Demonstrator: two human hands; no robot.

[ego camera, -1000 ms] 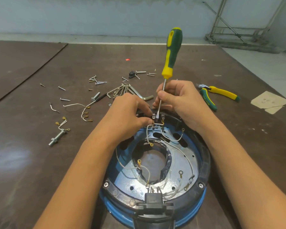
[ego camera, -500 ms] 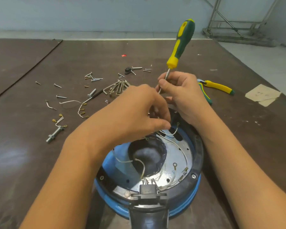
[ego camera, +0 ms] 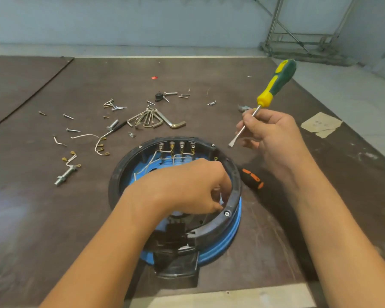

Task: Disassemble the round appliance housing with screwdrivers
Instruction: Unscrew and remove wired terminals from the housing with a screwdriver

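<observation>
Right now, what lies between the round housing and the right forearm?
A black-and-orange screwdriver handle lies there on the table, beside the housing; the head view shows it.

- Housing (ego camera: pixel 236 185): matt black plastic rim over a glossy blue plastic shell.
- Screwdriver (ego camera: pixel 276 83), one o'clock: smooth yellow-and-green plastic handle, bright polished metal shaft.
- Hex keys (ego camera: pixel 151 118), twelve o'clock: shiny plated metal.
- Table (ego camera: pixel 53 218): dark brown board, smooth, dull sheen, scuffed.
- Paper scrap (ego camera: pixel 320 125), two o'clock: matt beige.
</observation>
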